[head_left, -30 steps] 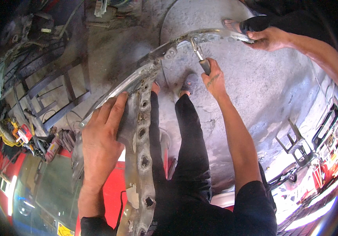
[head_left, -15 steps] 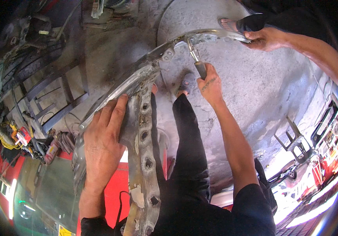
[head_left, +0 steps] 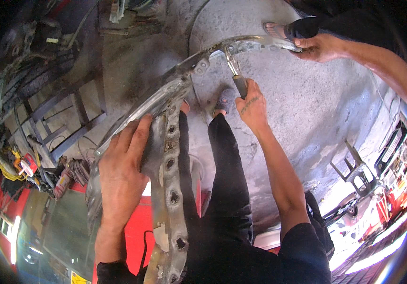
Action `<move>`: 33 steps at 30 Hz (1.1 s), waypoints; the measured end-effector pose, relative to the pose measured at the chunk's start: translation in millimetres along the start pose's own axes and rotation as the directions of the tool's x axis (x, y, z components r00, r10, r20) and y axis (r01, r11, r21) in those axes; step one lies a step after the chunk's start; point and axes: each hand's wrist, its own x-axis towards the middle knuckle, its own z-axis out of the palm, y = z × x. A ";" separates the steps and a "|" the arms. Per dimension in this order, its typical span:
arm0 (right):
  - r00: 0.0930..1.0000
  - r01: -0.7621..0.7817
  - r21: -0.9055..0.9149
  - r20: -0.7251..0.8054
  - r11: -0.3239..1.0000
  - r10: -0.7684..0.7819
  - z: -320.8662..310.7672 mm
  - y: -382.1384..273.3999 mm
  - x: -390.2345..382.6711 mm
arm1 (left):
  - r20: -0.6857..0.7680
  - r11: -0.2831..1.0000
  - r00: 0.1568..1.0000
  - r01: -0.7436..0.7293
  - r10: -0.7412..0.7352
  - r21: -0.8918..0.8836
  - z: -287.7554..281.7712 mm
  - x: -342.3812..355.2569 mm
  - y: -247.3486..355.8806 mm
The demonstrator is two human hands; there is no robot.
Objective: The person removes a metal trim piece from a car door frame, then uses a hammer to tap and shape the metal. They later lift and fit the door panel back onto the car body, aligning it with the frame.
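A long, curved metal car panel [head_left: 158, 125] with a flange of several holes runs from near my body up to the far right. My left hand [head_left: 123, 165] lies over its left part, fingers stretched along the metal and thumb side bent round it; the undersides of the fingers are hidden. My right hand [head_left: 252, 106] is closed round the dark grip of a pliers-like hand tool [head_left: 233, 66]. The tool's bright metal head touches the inner edge of the panel's far section; its tip is too small to make out.
A co-worker's hand [head_left: 319, 47] holds the panel's far right end, with a sandalled foot [head_left: 274, 29] beyond. At left are a dark metal frame [head_left: 66, 113], coiled cables [head_left: 76, 169] and a red vehicle [head_left: 137, 222]. A dark stool-like frame [head_left: 359, 177] stands at right on concrete [head_left: 317, 109].
The near part of the panel has shifted slightly left, and my left hand with it. My right hand and the tool have moved a little up and left. The co-worker's hand stays put.
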 end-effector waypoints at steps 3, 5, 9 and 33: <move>0.996 0.069 0.044 -0.062 0.997 -0.066 10.3 14.3 7.8 | -0.012 1.000 1.000 0.000 0.000 -0.025 -1.7 0.5 -1.9; 0.991 0.111 0.084 -0.091 0.990 -0.103 18.8 26.0 12.8 | -0.001 1.000 1.000 0.005 -0.005 -0.023 -0.9 0.8 -1.5; 0.985 0.126 0.168 -0.136 0.978 -0.104 24.2 32.1 14.0 | 0.007 0.999 1.000 0.025 -0.025 -0.028 -2.0 0.6 -1.0; 0.982 0.146 0.110 -0.134 0.983 -0.131 11.0 42.5 26.1 | -0.009 1.000 1.000 0.001 -0.001 -0.023 1.3 -0.9 -3.1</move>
